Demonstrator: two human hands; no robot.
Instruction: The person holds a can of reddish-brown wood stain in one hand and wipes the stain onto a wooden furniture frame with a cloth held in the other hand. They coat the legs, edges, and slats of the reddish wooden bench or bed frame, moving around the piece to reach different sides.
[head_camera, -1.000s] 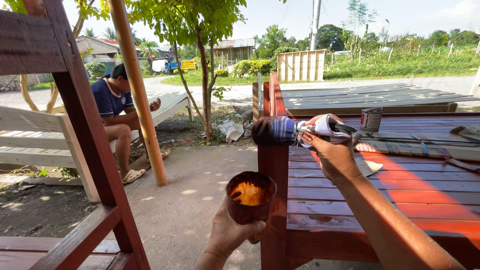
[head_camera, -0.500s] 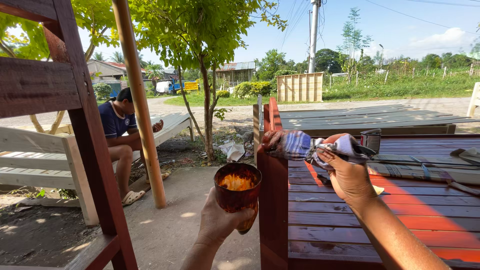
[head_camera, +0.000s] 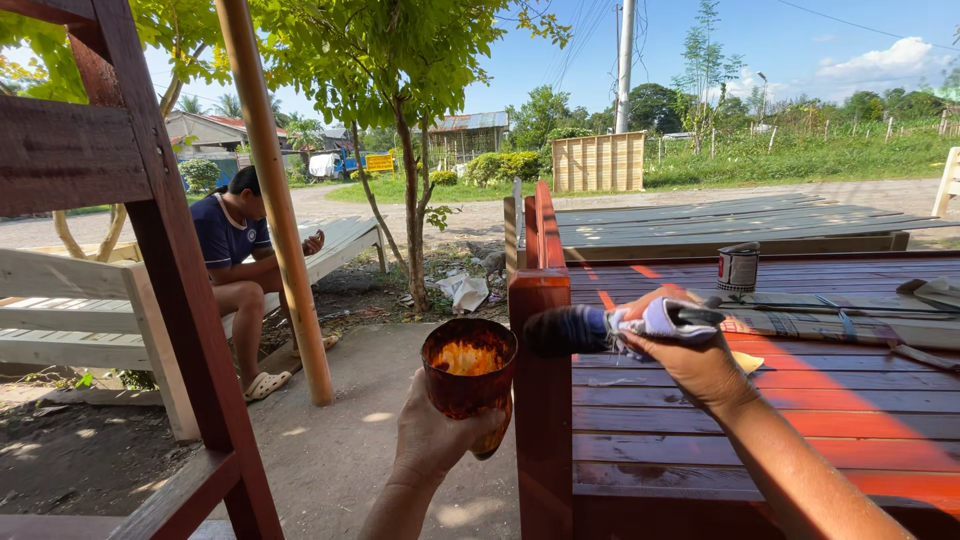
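Your left forearm rises from the bottom edge, and your left hand (head_camera: 435, 430) is wrapped from below around a dark, stain-smeared cup (head_camera: 468, 372) with orange-brown liquid inside. Your right arm reaches in from the lower right; your right hand (head_camera: 690, 358) is closed tight on a brush (head_camera: 575, 329) bundled in cloth, its dark head pointing left above the corner post of the red-brown slatted frame (head_camera: 760, 420). Beyond your right hand stands a small tin can (head_camera: 739, 268) with a red and white label.
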